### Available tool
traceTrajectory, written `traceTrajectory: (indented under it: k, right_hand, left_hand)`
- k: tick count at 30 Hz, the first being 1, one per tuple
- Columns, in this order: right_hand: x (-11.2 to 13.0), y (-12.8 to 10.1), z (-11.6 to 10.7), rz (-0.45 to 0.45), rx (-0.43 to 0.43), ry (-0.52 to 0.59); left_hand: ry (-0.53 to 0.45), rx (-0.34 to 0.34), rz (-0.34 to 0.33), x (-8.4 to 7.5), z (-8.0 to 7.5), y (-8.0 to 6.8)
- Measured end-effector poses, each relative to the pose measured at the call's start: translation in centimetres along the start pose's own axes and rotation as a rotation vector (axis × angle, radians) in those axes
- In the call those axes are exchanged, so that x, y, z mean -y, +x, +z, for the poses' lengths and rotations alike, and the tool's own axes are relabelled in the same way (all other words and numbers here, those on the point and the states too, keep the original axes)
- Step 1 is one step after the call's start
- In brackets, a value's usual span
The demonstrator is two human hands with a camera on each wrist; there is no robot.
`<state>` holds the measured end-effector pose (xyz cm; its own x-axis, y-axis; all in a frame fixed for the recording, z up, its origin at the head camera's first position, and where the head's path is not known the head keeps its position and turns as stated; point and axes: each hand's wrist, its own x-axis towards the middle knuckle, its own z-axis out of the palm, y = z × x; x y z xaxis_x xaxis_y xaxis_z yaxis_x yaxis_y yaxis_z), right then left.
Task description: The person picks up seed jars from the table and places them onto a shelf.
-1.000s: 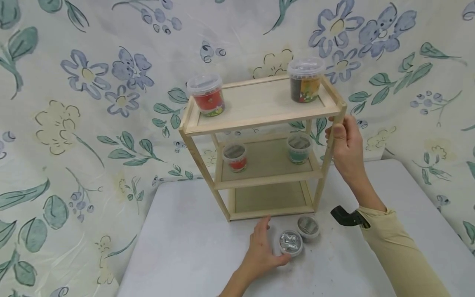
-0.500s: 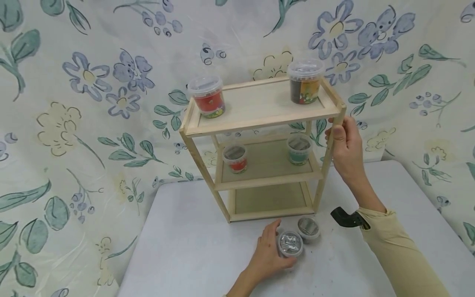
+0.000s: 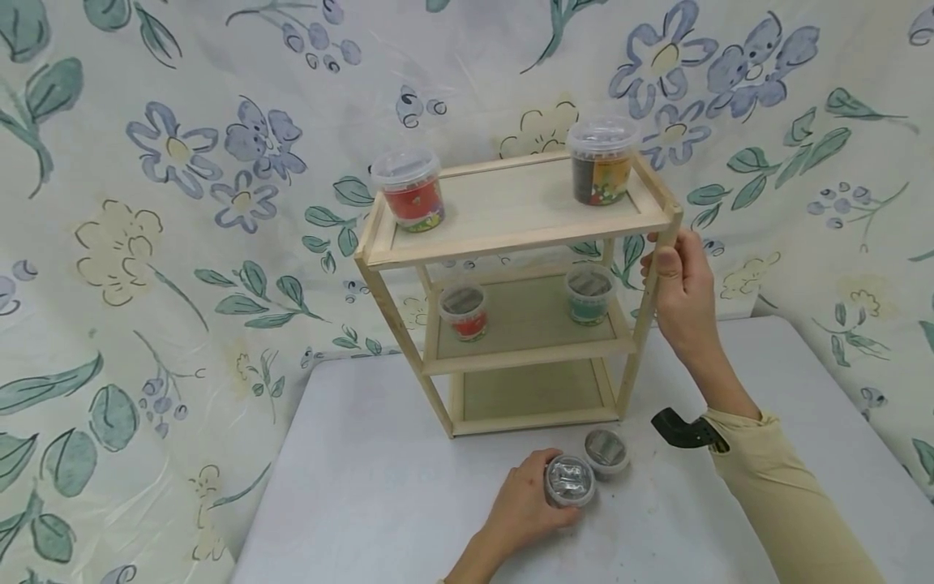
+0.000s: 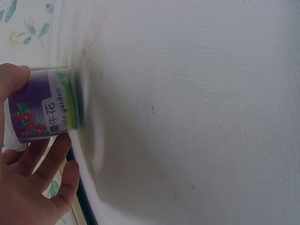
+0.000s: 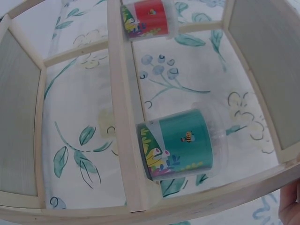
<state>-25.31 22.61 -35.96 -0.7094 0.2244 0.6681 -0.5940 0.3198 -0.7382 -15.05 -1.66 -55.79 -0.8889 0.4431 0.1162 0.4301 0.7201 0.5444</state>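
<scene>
A white counter (image 3: 379,487) carried a wooden rack (image 3: 525,235) with tubs on its top two shelves. The right hand (image 3: 679,292) gripped the rack's front right post. The left hand (image 3: 521,507) curled around a purple tub (image 3: 570,480) on the counter, just beside another tub (image 3: 606,450).

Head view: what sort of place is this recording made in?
Probably a staged recording corner, not a lived-in room. A floral sheet is hung as a backdrop behind a plain white table, which holds only a small wooden shelf and a few little tubs.
</scene>
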Motion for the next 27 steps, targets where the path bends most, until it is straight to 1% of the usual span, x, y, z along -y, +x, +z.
traceTrajectory:
  k: [7, 16, 22, 27]
  right_hand:
    - [0.0, 0.0, -0.1, 0.011, 0.0, -0.018]
    - [0.1, -0.1, 0.0, 0.008, -0.008, -0.005]
    - [0.0, -0.1, 0.0, 0.001, -0.01, -0.003]
    - [0.0, 0.0, 0.0, 0.011, -0.009, -0.001]
  left_hand:
    - [-0.023, 0.005, 0.0, 0.2, -0.1, -0.1]
    - [-0.06, -0.006, -0.011, 0.1, -0.4, -0.3]
    - [-0.072, -0.023, -0.029, 0.3, -1.0, -0.5]
    - [-0.089, -0.048, -0.046, 0.7, -1.9, -0.2]
